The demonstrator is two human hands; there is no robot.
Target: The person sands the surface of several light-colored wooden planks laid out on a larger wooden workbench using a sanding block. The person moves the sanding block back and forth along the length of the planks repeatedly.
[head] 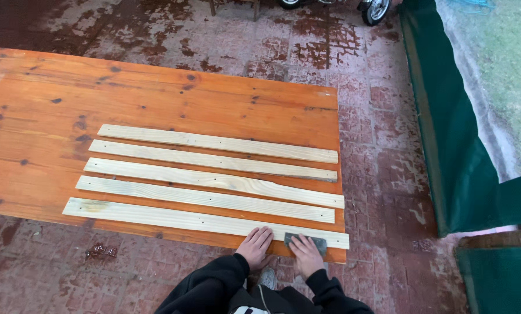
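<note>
Several pale wooden slats lie side by side on an orange varnished table [156,99]. My left hand [254,246] rests flat on the nearest slat [173,217], fingers spread, close to its right end. My right hand [306,254] presses a small dark grey sanding pad [307,241] against the same slat, a little further right. Both black sleeves show at the bottom of the view.
The table's right edge [339,174] runs just past the slat ends. Wet red brick paving [382,174] surrounds the table. A green tarpaulin wall [452,145] stands at the right. A wheel [376,9] shows at the top.
</note>
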